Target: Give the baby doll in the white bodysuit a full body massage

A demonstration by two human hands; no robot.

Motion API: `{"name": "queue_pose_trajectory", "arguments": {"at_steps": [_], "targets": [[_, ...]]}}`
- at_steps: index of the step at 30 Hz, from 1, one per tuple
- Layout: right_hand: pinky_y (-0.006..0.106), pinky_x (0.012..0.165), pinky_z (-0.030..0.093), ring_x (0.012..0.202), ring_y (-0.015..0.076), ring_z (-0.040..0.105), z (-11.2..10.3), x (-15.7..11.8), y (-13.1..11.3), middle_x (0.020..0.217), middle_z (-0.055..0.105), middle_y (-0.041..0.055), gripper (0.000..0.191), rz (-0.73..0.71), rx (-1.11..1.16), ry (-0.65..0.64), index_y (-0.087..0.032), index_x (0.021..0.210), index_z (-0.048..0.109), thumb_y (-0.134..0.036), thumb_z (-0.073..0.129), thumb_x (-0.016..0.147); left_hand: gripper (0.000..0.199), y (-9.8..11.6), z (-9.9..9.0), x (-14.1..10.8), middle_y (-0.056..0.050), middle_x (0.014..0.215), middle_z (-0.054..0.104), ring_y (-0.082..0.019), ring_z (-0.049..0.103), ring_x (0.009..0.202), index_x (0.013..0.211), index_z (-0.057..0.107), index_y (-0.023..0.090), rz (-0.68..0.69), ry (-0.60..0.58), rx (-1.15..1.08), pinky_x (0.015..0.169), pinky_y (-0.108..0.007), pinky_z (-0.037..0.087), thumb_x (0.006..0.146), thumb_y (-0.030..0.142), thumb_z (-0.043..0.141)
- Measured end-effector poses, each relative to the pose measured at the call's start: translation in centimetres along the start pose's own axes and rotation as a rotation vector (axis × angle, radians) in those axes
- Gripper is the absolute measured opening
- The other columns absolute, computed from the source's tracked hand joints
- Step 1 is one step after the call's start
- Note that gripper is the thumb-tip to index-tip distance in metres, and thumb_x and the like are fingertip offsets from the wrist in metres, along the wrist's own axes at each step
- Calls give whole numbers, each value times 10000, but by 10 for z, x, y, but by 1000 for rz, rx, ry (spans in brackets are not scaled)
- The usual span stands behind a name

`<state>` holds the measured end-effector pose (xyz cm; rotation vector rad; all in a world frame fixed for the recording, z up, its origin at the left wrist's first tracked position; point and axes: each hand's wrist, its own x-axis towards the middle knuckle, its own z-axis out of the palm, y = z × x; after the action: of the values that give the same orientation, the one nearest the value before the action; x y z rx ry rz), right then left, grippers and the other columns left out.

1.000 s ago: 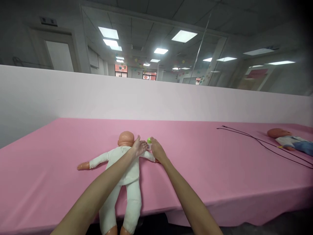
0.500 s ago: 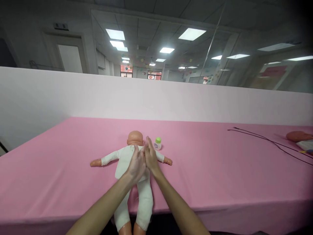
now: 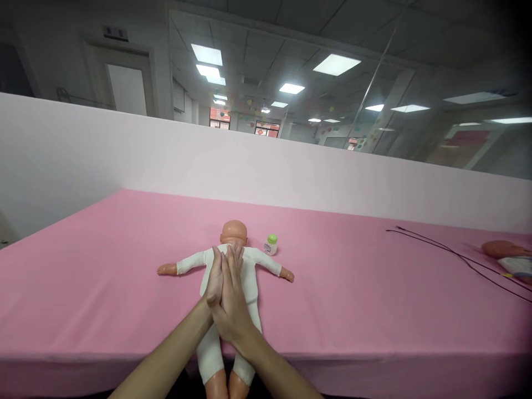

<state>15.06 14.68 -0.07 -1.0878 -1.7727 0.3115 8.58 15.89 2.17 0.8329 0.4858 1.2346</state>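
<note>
While the left hand [image 3: 214, 282] and right hand [image 3: 231, 296] lie open and flat on the baby doll [image 3: 249, 271], a green-topped bottle [image 3: 271, 245] stands by its head.

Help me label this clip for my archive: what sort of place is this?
Probably a baby-care training room. A baby doll lies on a long pink-covered table, a second doll lies further along, and a small green-capped bottle stands beside the first doll's head.

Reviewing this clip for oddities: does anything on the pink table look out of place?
A loose black cable lies sprawled across the pink tablecloth on the right, near a second doll; it looks stray there.
</note>
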Motion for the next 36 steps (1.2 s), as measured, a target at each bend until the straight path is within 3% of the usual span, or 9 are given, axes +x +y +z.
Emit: {"name": "queue_pose_trajectory", "arguments": {"at_steps": [2, 5, 7, 9, 13, 18, 23, 31, 36], "targets": [[596, 1329, 122, 1633, 319, 173, 0, 2, -1, 1736, 295, 111, 889, -43, -5, 15, -222, 1684, 264, -793, 262, 1003, 793, -5, 0, -3, -26, 1667, 440, -270, 242, 1611, 1617, 422, 327, 18, -3, 24, 1312, -523, 247, 985, 776, 254], [548, 1311, 235, 1585, 291, 325, -17, 23, 11, 1670, 433, 107, 750, 57, 33, 72, -237, 1611, 434, -712, 268, 1055, 719, -2, -6, -6, -54, 1564, 578, -309, 398, 1546, 1490, 603, 316, -15, -110, 132, 1268, -525, 358, 1008, 754, 298], [517, 1268, 332, 1515, 283, 445, -31, 39, 27, 1590, 539, 116, 622, 153, 42, 88, -231, 1527, 543, -623, 366, 1078, 625, 10, -17, 1, -72, 1511, 628, -327, 458, 1508, 1416, 672, 278, 97, -153, 345, 1263, -524, 367, 1013, 689, 429], [503, 1212, 404, 1399, 287, 565, -41, 48, 45, 1462, 652, 122, 492, 204, -18, 77, -223, 1414, 638, -528, 464, 1070, 498, 23, -32, 18, -80, 1463, 667, -318, 521, 1457, 1366, 702, 247, 285, -107, 643, 1266, -511, 355, 1006, 557, 550], [495, 1172, 418, 1312, 294, 593, -43, 49, 74, 1366, 694, 130, 350, 173, -293, -11, -185, 1324, 669, -311, 504, 1042, 306, 28, -61, 57, -97, 1283, 755, -280, 664, 1245, 1195, 751, 208, 475, 22, 1130, 1158, -483, 453, 1006, 285, 522], [446, 1020, 495, 1150, 304, 626, -29, 48, 93, 1222, 711, 139, 215, 220, -516, -134, -165, 1176, 681, -223, 553, 1015, 195, 3, -80, 82, -117, 1185, 749, -271, 685, 1117, 1062, 712, 180, 373, 23, 1504, 978, -397, 508, 927, 118, 587], [360, 897, 494, 1082, 273, 655, -19, 53, 97, 1157, 720, 110, 131, 290, -625, -174, -179, 1072, 688, -214, 570, 1029, 126, -6, -83, 92, -114, 1090, 761, -272, 700, 1036, 1051, 708, 183, 195, 121, 1739, 834, -338, 461, 942, 191, 647], [323, 769, 407, 971, 236, 678, -7, 54, 105, 1079, 748, 122, 272, 379, -777, -265, -165, 967, 715, -65, 468, 1017, 146, -11, -80, 106, -114, 951, 773, -272, 701, 900, 906, 733, 192, 110, 89, 1827, 750, -354, 400, 924, 174, 590], [310, 758, 407, 941, 221, 671, -21, 50, 95, 1067, 747, 95, 212, 362, -712, -258, -176, 956, 715, -183, 526, 1054, 224, 1, -74, 92, -95, 852, 749, -244, 679, 816, 775, 694, 191, 131, 41, 1826, 719, -350, 389, 939, 161, 544]]}}
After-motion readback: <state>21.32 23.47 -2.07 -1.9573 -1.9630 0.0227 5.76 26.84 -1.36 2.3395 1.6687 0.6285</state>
